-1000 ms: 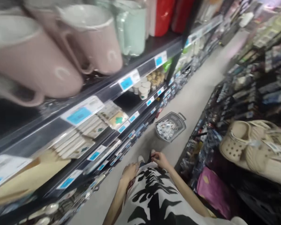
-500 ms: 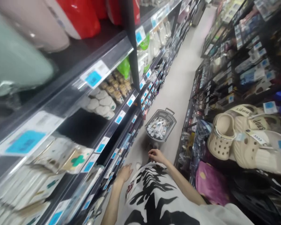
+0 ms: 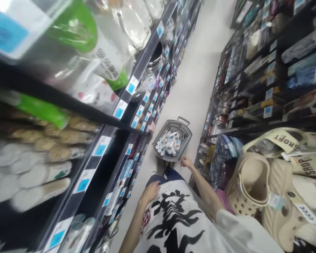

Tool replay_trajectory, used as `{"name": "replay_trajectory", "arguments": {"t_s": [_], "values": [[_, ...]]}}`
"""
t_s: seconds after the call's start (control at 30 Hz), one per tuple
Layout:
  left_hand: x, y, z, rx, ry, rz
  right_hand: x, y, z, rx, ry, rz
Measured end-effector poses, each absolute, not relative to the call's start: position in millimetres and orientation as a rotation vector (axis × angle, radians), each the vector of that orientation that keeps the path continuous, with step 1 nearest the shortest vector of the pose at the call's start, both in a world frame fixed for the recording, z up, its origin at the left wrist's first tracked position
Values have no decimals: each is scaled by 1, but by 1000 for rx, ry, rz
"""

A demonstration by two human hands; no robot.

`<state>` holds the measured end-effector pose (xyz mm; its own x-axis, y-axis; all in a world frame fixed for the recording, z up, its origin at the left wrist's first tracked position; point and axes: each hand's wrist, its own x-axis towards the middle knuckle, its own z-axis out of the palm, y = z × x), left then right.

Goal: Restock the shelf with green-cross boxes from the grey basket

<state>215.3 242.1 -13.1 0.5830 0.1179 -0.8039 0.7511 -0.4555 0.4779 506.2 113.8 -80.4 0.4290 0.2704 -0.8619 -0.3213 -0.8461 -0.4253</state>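
- We see tall dark shelving (image 3: 72, 211) to the left, its goods ranked toward the aisle, presumably so they can be picked out from there.
- Facing it, we find a rack (image 3: 258, 125) of packaged goods; the bare floor (image 3: 192, 77) between them seems left as a walkway.
- We see the patterned shirt (image 3: 179, 218) at the bottom, since the camera looks down past the wearer's own body.
- Our basket (image 3: 187, 138) sits low in the aisle, just ahead of the jeans, its loop handle (image 3: 183, 121) at the far end; we judge it is there to be within easy reach.
- Beige clogs (image 3: 274, 179) lie displayed close on the right, tags outward, likely for reading.
- Our right hand (image 3: 186, 162) hangs just beside the basket's near corner, apart from it, fingers half curled with nothing visible in them.
- Our left hand (image 3: 151, 192) is held in front of the shirt hem, fingers loosely bent, gripping nothing we can see; we cannot tell whether it touches the cloth.
- Small white packs (image 3: 172, 143) lie jumbled inside the basket, apparently put in loosely.
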Motion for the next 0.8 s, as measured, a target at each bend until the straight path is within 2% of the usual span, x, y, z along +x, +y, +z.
{"name": "replay_trajectory", "arguments": {"t_s": [0.17, 0.43, 0.63, 0.8], "values": [[241, 245, -49, 1878, 774, -922, 545, 96, -129, -2363, 32, 1497], [280, 248, -150, 1623, 871, -1351, 524, 162, -227, -2416, -225, 1397], [295, 232, -226, 1581, 965, -1739, 538, 202, -341, -2456, -235, 1361], [305, 239, -267, 1960, 955, -1575, 583, 233, -446, -2528, -184, 1261]]}}
